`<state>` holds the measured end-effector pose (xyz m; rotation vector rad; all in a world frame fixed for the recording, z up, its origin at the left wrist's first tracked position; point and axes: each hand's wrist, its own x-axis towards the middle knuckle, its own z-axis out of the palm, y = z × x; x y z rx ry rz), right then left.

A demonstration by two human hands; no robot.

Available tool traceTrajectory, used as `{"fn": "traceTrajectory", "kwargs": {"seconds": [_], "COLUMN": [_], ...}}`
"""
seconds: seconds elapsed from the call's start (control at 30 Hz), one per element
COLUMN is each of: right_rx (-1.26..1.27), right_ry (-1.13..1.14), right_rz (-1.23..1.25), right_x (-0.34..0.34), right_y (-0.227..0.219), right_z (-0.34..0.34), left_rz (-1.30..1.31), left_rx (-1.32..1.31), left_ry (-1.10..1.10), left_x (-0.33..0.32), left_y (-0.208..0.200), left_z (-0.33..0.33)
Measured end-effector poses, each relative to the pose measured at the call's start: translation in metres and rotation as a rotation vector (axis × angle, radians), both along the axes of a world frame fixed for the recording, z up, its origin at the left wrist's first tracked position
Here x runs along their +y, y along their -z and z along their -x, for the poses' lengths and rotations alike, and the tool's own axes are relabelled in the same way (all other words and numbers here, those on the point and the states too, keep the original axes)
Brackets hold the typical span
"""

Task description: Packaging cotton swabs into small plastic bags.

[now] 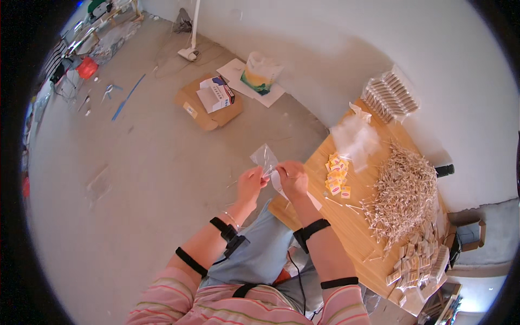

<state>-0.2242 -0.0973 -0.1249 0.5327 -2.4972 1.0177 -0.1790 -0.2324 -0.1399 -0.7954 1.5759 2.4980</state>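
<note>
My left grip is pinching the lower edge of a clear bag, and my right grip is closed at the bag's right side—a white piece is showing just under those fingers, and I'm not able to tell whether it is being held too. The bag is hanging in the air between both hands, just off the bench's near left corner. I'm seeing no swabs inside it, so I'm judging this one to be at an early stage.

Farther out, small yellow-and-white packets are lying in a loose heap, with more clear film beyond them. A big mound of loose swabs is covering the right of the bench, so I'm reckoning much is remaining. Wrapped packs are standing in rows at the far end and small bundles are piling up at the near right—these I'm taking as finished portions.

The bag's long axis is running up and slightly left, its free corner pointing away from me; which end is its mouth, I'm not making out.
</note>
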Motion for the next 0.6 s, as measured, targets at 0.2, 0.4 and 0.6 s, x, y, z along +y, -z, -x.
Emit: {"fn": "traceTrajectory", "kwargs": {"seconds": [0.2,0.4,0.6], "right_rx": [-0.122,-0.114,-0.240], "right_ry": [-0.086,-0.137,0.014], "right_rz": [-0.031,0.040,0.009], "right_x": [0.008,0.033,0.047], "right_y": [0.019,0.020,0.016], "right_z": [0.013,0.009,0.008], "left_rz": [-0.035,-0.083,0.033], "left_rx": [-0.123,-0.062,-0.112], "left_ry": [-0.083,-0.156,-0.162], "left_x": [0.021,0.041,0.057], "left_y": [0.018,0.030,0.013], "left_z": [0.010,0.001,-0.010]}}
